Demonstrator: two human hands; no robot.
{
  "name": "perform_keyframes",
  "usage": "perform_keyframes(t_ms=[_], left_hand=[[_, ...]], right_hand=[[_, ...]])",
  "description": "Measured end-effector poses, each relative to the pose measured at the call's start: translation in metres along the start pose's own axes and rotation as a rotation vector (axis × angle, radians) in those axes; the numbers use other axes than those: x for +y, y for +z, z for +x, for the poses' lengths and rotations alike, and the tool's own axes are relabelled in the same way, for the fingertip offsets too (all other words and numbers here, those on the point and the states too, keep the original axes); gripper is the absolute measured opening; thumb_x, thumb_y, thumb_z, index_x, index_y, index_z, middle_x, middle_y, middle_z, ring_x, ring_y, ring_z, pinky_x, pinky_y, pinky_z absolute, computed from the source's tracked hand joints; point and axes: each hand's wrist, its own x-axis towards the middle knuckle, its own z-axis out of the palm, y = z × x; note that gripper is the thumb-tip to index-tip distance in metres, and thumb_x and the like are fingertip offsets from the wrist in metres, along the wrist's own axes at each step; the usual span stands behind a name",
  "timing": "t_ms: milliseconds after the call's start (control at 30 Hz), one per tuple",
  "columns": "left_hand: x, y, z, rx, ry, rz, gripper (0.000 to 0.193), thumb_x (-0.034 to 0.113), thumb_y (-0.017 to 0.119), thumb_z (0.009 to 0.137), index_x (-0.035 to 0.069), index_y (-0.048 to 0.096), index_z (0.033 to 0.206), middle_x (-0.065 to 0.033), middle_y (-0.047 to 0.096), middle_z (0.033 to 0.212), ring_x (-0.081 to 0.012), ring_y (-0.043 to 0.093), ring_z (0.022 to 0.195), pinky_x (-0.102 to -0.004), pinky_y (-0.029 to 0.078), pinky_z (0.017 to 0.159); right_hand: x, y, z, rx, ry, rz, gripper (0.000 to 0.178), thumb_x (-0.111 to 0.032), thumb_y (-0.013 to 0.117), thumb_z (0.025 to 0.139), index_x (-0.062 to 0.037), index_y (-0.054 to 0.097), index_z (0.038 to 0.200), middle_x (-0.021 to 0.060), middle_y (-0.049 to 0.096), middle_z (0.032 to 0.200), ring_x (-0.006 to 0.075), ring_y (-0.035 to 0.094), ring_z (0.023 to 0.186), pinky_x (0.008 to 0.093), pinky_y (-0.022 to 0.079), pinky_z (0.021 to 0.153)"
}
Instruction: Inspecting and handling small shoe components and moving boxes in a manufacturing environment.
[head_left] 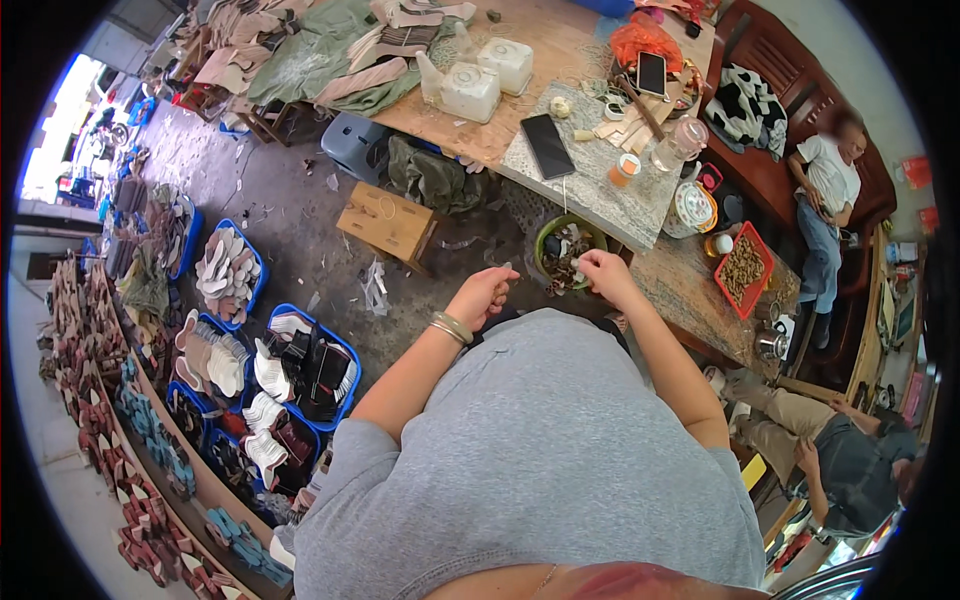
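Operator: What lies leftmost near my hands?

Guide: A wooden stool (388, 220), beyond your left hand (483, 296). That hand is narrow, its fingers curled in. A tiny pale bit (508, 268) shows at the fingertips; I can't tell what it is.

Operator: And next, to the right?

Guide: The bin (541, 245), on the floor between your hands and a little beyond them, beside the stone-topped table (622, 205). It looks round and yellow-green, with a smooth rim, and holds a jumble of pale, brown and dark scraps (568, 243).

Operator: How would it handle?

Guide: I'd judge it thin plastic: light, slightly springy, not fragile, perhaps slippery where smooth. Take the rim at opposite sides and keep it level; the scraps look light and loose, so a tilt could spill them.

Operator: My other hand?

Guide: Your right hand (606, 274) is at the bin's right edge, thumb and forefinger drawn close together. I can't tell whether they pinch anything, or whether the hand touches the rim.
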Motion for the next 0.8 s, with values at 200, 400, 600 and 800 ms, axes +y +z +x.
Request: perform_keyframes(t_ms=[200, 400, 600, 800], left_hand=[[0.008, 0.007, -0.004, -0.019, 0.000, -0.021, 0.033, 0.035, 0.042, 0.097, 0.005, 0.055, 0.102, 0.0058, 0.040, 0.064, -0.0054, 0.037, 0.056, -0.0207, 0.030, 0.049], [0.021, 0.020, -0.004, -0.106, -0.052, -0.109, 0.046, 0.048, 0.036, 0.096, 0.007, 0.056, 0.105, 0.0043, 0.049, 0.071, -0.0073, 0.046, 0.066, -0.0225, 0.037, 0.058], [0.022, 0.024, -0.005, -0.286, 0.001, -0.276, 0.055, 0.055, 0.032, 0.094, 0.007, 0.056, 0.106, -0.0039, 0.060, 0.097, -0.0153, 0.057, 0.089, -0.0335, 0.046, 0.082], [0.023, 0.026, -0.026, -0.231, 0.030, -0.359, 0.054, 0.054, 0.034, 0.094, 0.007, 0.057, 0.100, -0.0032, 0.059, 0.094, -0.0145, 0.056, 0.084, -0.0313, 0.046, 0.078]], right_hand=[[0.011, 0.015, 0.020, 0.274, -0.280, -0.378, 0.038, -0.022, 0.065, 0.078, -0.0025, 0.060, 0.110, 0.0188, 0.062, 0.106, 0.0281, 0.063, 0.087, 0.0345, 0.050, 0.075], [-0.105, 0.026, -0.031, -0.173, -0.467, -0.189, 0.037, -0.015, 0.070, 0.074, -0.0029, 0.061, 0.108, 0.0096, 0.061, 0.097, 0.0199, 0.060, 0.083, 0.0309, 0.049, 0.072], [-0.119, 0.050, -0.033, -0.099, -0.713, -0.541, 0.027, -0.015, 0.068, 0.068, -0.0074, 0.064, 0.093, 0.0077, 0.057, 0.088, 0.0272, 0.052, 0.093, 0.0357, 0.044, 0.081], [-0.107, 0.062, -0.023, -0.056, -0.800, -0.430, 0.020, -0.017, 0.063, 0.073, -0.0084, 0.064, 0.091, 0.0077, 0.058, 0.081, 0.0273, 0.057, 0.083, 0.0374, 0.048, 0.072]])
